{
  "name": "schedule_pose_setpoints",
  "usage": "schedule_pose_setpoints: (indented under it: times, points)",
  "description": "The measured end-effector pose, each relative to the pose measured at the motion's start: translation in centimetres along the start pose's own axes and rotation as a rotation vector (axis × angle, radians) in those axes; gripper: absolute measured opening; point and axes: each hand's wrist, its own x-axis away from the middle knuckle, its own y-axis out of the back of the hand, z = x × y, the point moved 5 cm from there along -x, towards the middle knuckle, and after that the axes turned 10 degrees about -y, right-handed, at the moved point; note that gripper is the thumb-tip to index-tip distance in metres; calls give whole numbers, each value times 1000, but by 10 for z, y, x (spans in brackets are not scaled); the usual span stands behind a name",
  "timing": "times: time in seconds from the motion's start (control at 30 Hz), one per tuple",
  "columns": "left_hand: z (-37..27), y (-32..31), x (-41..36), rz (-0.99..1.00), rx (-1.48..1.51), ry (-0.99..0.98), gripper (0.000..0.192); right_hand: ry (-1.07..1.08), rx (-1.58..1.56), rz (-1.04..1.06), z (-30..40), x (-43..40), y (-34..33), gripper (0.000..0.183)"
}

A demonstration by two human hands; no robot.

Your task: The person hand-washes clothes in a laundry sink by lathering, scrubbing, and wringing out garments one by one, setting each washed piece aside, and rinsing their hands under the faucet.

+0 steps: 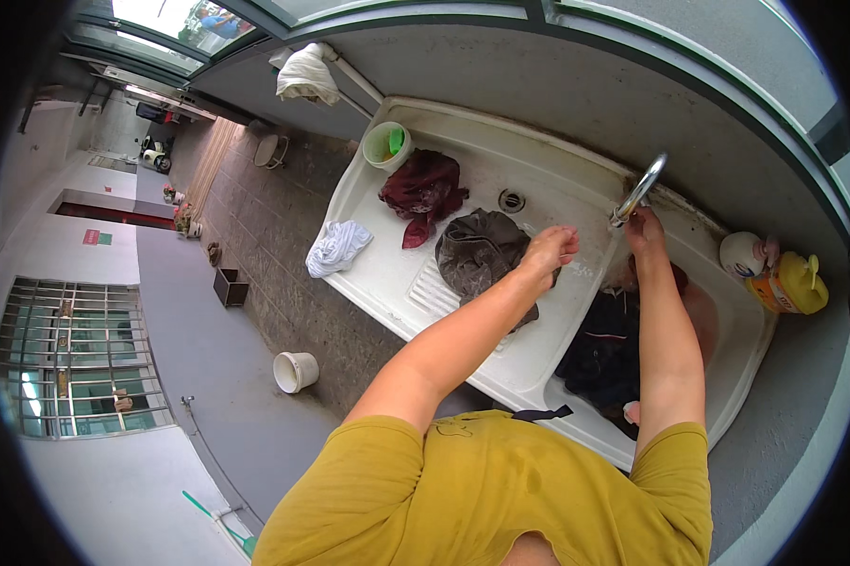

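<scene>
My left hand (pixel 552 253) hovers above the white sink's washboard side, beside a crumpled dark grey-brown garment (pixel 483 247). Its fingers are loosely bent and I see nothing in them. My right hand (pixel 646 230) is up at the chrome faucet (pixel 644 185), its fingers against the metal and partly hidden behind it. Below my right forearm, dark navy clothing (pixel 598 347) lies in the deeper basin (pixel 740 368), with a reddish-brown item partly hidden by the arm. A wet maroon cloth (pixel 425 187) lies left of the drain (pixel 511 201).
A bunched white cloth (pixel 339 247) sits on the sink's left edge. Near the far left corner stands a small tub (pixel 387 147) with a green object inside. A yellow jug (pixel 786 284) and a white bottle (pixel 742 253) stand at right. A white bucket (pixel 296 372) is on the floor.
</scene>
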Motion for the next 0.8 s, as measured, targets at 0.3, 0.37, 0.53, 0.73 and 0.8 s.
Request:
schedule_pose_setpoints:
  times: [0.3,0.37,0.53,0.73,0.8]
  points:
    - [11,-94,-37,64,-74,-39,18,21,539,39,-38,30,8,19]
    - [9,-110,-36,119,-53,-44,18,1,382,157,-46,30,-3,16]
    - [-44,-107,-35,126,-741,-834,24,-37,-23,444,-66,35,-31,21]
    - [-32,-43,-86,-262,-940,-846,36,-6,82,94,-109,115,-111,30]
    - [9,-82,-75,-65,-851,-797,39,130,128,97,-66,48,-44,33]
